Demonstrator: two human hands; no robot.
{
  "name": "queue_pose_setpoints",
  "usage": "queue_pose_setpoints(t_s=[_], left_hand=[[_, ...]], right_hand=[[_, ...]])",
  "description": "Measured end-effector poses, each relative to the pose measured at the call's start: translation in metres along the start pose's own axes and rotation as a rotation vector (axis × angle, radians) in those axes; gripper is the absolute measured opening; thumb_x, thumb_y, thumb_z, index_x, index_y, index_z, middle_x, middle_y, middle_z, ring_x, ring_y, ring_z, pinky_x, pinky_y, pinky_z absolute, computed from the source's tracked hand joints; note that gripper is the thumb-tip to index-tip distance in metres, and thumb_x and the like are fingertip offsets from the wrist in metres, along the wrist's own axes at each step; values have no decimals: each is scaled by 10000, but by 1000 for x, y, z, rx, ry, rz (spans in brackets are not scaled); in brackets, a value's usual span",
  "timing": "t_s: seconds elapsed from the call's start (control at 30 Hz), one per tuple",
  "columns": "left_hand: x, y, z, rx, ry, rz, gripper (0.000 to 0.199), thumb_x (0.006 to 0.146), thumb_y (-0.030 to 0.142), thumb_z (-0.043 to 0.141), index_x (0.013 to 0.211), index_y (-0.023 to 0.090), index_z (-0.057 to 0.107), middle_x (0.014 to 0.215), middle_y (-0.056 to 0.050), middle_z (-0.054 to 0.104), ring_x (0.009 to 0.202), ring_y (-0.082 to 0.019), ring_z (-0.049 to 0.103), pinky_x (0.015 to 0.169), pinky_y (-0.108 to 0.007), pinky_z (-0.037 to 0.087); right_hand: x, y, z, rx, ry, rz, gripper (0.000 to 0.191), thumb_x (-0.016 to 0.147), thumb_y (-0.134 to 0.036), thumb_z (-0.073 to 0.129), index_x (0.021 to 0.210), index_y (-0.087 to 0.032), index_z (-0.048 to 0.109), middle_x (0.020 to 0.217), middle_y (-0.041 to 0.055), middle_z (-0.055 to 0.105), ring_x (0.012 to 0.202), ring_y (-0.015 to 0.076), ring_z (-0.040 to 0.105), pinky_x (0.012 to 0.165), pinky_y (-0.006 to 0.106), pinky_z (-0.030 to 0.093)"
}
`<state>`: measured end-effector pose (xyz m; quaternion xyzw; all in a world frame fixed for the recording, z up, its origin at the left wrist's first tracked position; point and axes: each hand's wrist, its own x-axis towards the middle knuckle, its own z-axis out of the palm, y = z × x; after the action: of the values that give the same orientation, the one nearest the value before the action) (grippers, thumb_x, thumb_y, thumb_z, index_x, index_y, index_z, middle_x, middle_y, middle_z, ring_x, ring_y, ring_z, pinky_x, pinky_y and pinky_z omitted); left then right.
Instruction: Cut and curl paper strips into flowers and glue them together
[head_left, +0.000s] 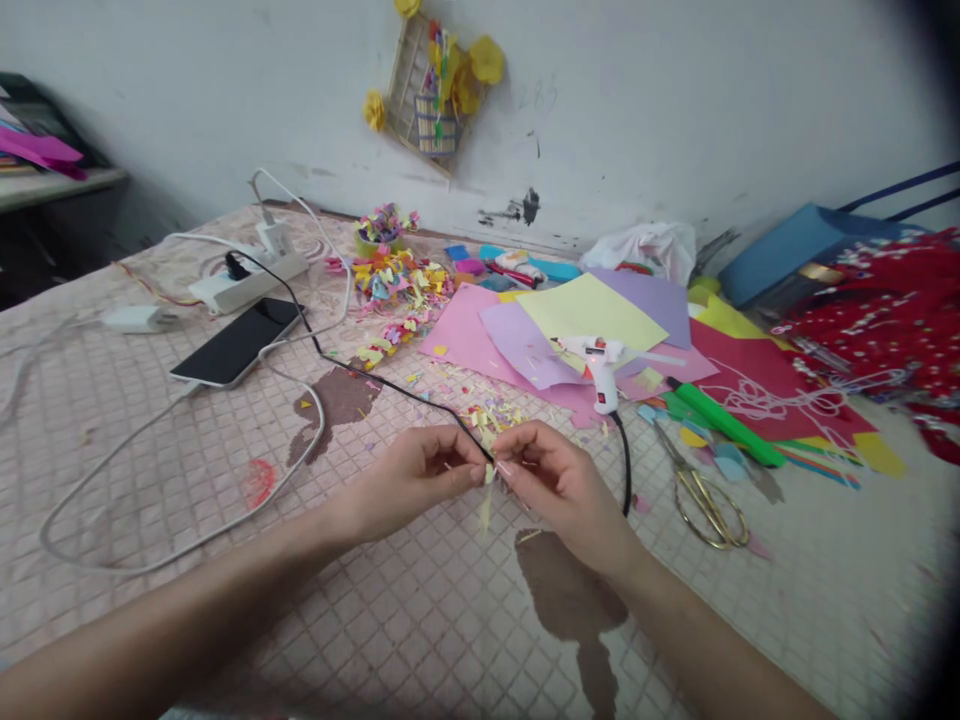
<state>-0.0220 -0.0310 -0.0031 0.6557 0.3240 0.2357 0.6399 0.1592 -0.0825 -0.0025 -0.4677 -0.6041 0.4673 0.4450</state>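
Note:
My left hand point(424, 475) and my right hand point(566, 485) meet over the middle of the table, thumbs and fingertips pinched close together. Between them is a small pale yellow paper piece point(487, 490), its lower end hanging down and blurred. A black cord point(397, 388) runs from the power strip to behind my fingers and comes out by the right hand to a white glue gun point(602, 375). Just past my fingertips lie small paper scraps point(495, 413). Gold-handled scissors point(705, 495) rest to the right of my right hand.
A black-screened phone point(238, 342), a white power strip point(251, 280) and a looping white cable point(225, 545) occupy the left. Coloured paper sheets point(592, 315), a green marker-like stick point(724, 422) and white string point(795, 395) spread at right. Paper-flower clusters point(397, 275) sit near the wall.

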Motion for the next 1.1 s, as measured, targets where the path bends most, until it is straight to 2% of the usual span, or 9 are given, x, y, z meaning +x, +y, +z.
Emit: queue_pose_setpoints(t_s=[0.27,0.47,0.7,0.8,0.87,1.0,1.1], left_hand=[[1,-2,2,-202,-56,-66,187,778,316,632,792,143,562,747,5,567,649,-96,495,584,-231,378],[3,-8,2,-340,-90,-115,199,767,299,656,865,164,549,773,4,591,702,-111,523,614,-238,373],[3,-6,3,-326,-61,-81,202,747,222,670,868,142,530,766,7,572,699,-94,518,621,-223,370],[2,-6,3,-223,-5,1,190,768,222,640,887,144,515,784,-2,568,717,-105,537,647,-241,407],[0,-5,4,-69,68,71,157,787,211,607,894,149,511,815,-13,572,727,-114,543,658,-256,428],[-4,-4,7,290,223,252,98,804,124,541,890,166,522,836,-8,585,746,-112,546,696,-256,444],[-7,-5,9,459,269,351,161,789,72,529,905,183,527,843,4,603,773,-112,563,717,-246,446]], right_hand=[[-1,0,0,-24,23,-11,91,861,-181,541,935,-225,570,858,-2,588,789,114,570,675,231,463],[-1,0,2,-54,14,-14,88,866,-177,534,934,-222,567,850,-9,594,761,108,574,660,231,456],[-2,0,1,-86,22,-30,91,867,-184,526,942,-221,563,884,7,588,804,127,565,686,251,457],[-1,0,1,-74,17,-21,90,870,-198,519,950,-217,558,912,22,586,832,138,562,704,264,461],[-1,-1,1,-67,15,-4,85,870,-214,517,946,-213,555,897,28,583,819,142,558,688,266,461],[0,-2,2,-2,9,71,91,863,-256,531,935,-202,544,814,16,563,675,113,518,555,230,418],[0,-1,3,85,-8,115,102,865,-267,532,939,-196,539,744,-9,524,584,88,452,496,214,367]])
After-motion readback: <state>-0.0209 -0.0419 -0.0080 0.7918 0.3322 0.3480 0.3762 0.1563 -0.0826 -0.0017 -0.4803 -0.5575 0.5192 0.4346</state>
